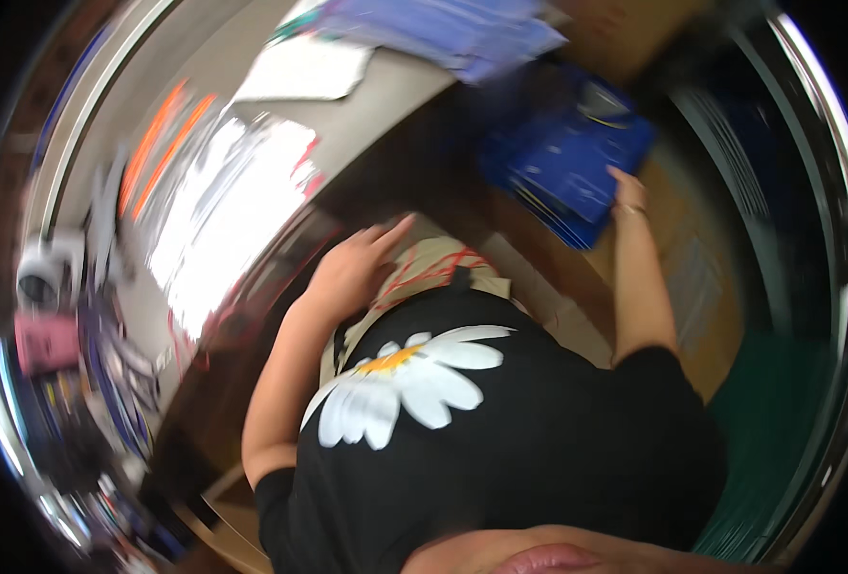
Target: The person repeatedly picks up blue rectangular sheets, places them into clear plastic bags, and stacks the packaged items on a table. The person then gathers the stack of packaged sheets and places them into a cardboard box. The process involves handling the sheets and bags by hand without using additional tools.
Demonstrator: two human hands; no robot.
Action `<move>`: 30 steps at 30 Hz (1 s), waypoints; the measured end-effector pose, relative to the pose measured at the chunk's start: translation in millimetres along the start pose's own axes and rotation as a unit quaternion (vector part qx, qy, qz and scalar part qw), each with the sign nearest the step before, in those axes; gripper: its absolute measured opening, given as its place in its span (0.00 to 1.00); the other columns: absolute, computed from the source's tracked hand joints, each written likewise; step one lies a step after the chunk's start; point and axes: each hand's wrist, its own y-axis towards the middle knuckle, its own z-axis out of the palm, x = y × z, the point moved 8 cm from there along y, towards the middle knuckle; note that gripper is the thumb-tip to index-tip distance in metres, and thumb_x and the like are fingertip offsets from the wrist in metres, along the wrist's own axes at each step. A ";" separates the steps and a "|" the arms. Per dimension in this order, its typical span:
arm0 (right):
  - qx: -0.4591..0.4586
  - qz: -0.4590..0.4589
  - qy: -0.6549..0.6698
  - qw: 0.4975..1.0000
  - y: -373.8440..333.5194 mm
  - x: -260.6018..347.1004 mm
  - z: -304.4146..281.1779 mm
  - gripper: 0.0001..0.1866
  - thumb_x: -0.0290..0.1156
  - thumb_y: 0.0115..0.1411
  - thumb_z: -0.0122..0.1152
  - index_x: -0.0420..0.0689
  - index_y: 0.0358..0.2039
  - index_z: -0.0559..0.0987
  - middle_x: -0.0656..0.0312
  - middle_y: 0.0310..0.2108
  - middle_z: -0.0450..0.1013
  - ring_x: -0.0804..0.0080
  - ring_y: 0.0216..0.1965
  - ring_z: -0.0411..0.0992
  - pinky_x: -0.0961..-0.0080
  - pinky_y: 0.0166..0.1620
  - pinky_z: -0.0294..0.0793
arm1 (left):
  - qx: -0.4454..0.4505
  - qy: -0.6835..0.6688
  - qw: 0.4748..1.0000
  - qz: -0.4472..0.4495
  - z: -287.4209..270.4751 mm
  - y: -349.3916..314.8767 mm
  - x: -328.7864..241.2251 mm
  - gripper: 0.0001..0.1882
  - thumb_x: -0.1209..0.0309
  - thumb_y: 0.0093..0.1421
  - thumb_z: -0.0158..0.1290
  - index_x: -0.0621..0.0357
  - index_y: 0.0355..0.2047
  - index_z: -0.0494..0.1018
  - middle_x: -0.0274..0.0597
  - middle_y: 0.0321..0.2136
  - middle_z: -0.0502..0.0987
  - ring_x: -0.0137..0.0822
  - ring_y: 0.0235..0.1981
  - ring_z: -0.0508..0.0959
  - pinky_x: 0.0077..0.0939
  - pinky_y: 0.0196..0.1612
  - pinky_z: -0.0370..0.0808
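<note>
On the right, a blue folded shirt (pixel 577 158), apparently in clear plastic wrap, lies over a cardboard box. My right hand (pixel 627 191) grips its near right edge, thumb on top and the other fingers hidden beneath. Close to my waist, my left hand (pixel 362 263) hangs in the air with fingers stretched out and nothing in them. The left hand is nearest to the table's edge and a beige cloth with red lines (pixel 433 268) at my waist. Motion blurs the whole picture.
A grey table (pixel 400 86) at the left bears shiny plastic bags (pixel 242 210), orange strips (pixel 161 143) and a white sheet (pixel 309 69). Blue-violet wrapped packs (pixel 443 29) rest at its far end. A pink box (pixel 46 342) stands far left. The cardboard box (pixel 696 277) is at my right.
</note>
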 end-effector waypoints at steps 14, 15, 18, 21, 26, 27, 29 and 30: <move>0.285 -0.499 -0.386 0.721 -393.3 257.4 250.9 0.09 0.23 0.50 0.60 0.38 0.33 0.74 0.71 0.18 0.63 0.86 0.20 0.61 0.85 0.24 0.60 | -0.088 -0.791 0.598 0.097 -66.1 91.7 -96.6 0.32 0.64 0.58 0.56 0.53 0.61 0.59 0.37 0.42 0.74 0.29 0.42 0.74 0.23 0.45 0.71; 0.336 -0.479 -0.330 0.741 -389.3 256.0 252.2 0.08 0.23 0.51 0.60 0.38 0.33 0.74 0.71 0.18 0.63 0.86 0.20 0.61 0.85 0.25 0.61 | -0.107 -0.807 0.574 0.095 -69.8 85.5 -83.2 0.28 0.68 0.58 0.55 0.53 0.59 0.63 0.33 0.39 0.75 0.26 0.38 0.74 0.21 0.43 0.72; 0.443 -0.306 -0.193 0.820 -358.9 224.2 263.5 0.05 0.23 0.58 0.54 0.38 0.34 0.74 0.69 0.24 0.66 0.85 0.29 0.65 0.86 0.33 0.64 | -0.208 -0.761 0.611 0.066 -57.0 82.4 -62.0 0.24 0.79 0.55 0.50 0.56 0.54 0.67 0.32 0.36 0.76 0.25 0.35 0.75 0.19 0.41 0.72; 0.268 -0.504 -0.257 0.780 -335.5 237.4 265.5 0.10 0.30 0.61 0.56 0.38 0.40 0.75 0.61 0.34 0.70 0.76 0.36 0.68 0.80 0.39 0.68 | -0.236 -0.769 0.585 0.103 -57.0 81.8 -61.2 0.27 0.88 0.49 0.43 0.62 0.52 0.68 0.36 0.40 0.76 0.27 0.40 0.76 0.21 0.44 0.73; 0.280 -0.280 -0.109 0.912 -165.2 250.7 256.9 0.23 0.40 0.64 0.57 0.36 0.52 0.71 0.56 0.50 0.68 0.67 0.51 0.68 0.71 0.53 0.68 | -0.171 -0.706 0.650 0.223 -104.7 24.3 -67.9 0.29 0.86 0.52 0.45 0.64 0.58 0.63 0.40 0.48 0.74 0.29 0.49 0.73 0.24 0.53 0.70; 0.320 -0.215 -0.079 0.919 -148.2 249.2 262.4 0.22 0.39 0.65 0.56 0.36 0.52 0.71 0.57 0.50 0.69 0.68 0.51 0.68 0.71 0.54 0.68 | -0.173 -0.661 0.692 0.234 -106.3 15.4 -65.7 0.29 0.82 0.55 0.47 0.63 0.59 0.62 0.41 0.49 0.73 0.30 0.50 0.73 0.25 0.54 0.69; 0.391 -0.119 -0.020 0.912 -136.5 248.8 283.0 0.19 0.37 0.66 0.54 0.37 0.51 0.72 0.60 0.48 0.71 0.71 0.51 0.69 0.72 0.55 0.68 | -0.179 -0.560 0.770 0.249 -110.1 -6.0 -60.8 0.30 0.75 0.59 0.51 0.62 0.63 0.58 0.42 0.52 0.72 0.31 0.52 0.71 0.26 0.56 0.67; 0.417 -0.087 0.008 0.905 -135.3 247.3 291.7 0.18 0.36 0.66 0.54 0.38 0.51 0.72 0.61 0.48 0.71 0.72 0.51 0.69 0.72 0.55 0.68 | -0.183 -0.457 0.836 0.242 -112.0 -20.0 -52.5 0.36 0.62 0.60 0.52 0.59 0.65 0.54 0.49 0.55 0.68 0.38 0.57 0.67 0.32 0.59 0.64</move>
